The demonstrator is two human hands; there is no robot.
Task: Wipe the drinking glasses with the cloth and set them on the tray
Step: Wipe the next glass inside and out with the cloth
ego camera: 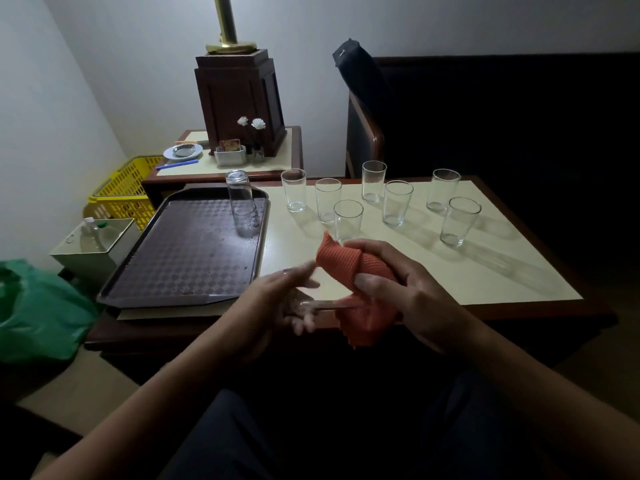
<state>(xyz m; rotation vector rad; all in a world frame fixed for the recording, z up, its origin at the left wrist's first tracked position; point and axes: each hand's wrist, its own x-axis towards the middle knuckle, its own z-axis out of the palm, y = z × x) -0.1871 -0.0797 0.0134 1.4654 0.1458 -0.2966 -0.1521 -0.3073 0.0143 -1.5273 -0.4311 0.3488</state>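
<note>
Dim light falls on a cream-topped table (450, 271) edged in dark wood, seen from the head camera. At ten o'clock from the hands lies the brown tray (180, 258), touching nothing but one upturned glass (241, 206) near its far right corner. From twelve to two o'clock, seven glasses (398, 202) stand upright on the table, apart from one another and not yet on the tray.

The left hand (277, 306) sits at the near table edge, fingers curled round the held glass (323, 306), which is blurred but seems to lie on its side, pointing toward three o'clock. The right hand (401, 282) grips the orange cloth (349, 268), bunched over the glass's far end, thumb and fingers pinching the fabric, with a corner sticking up at twelve o'clock and a tail hanging at six.

The step in hand looks like wiping this glass. To do it well, the left hand should probably hold the base firmly while the right turns the cloth round the rim and inside. Squeezing thin glass too hard could crack it, and a loose grip could let it slip. Once it is dry, it belongs at ten o'clock, upside down beside the first.
</note>
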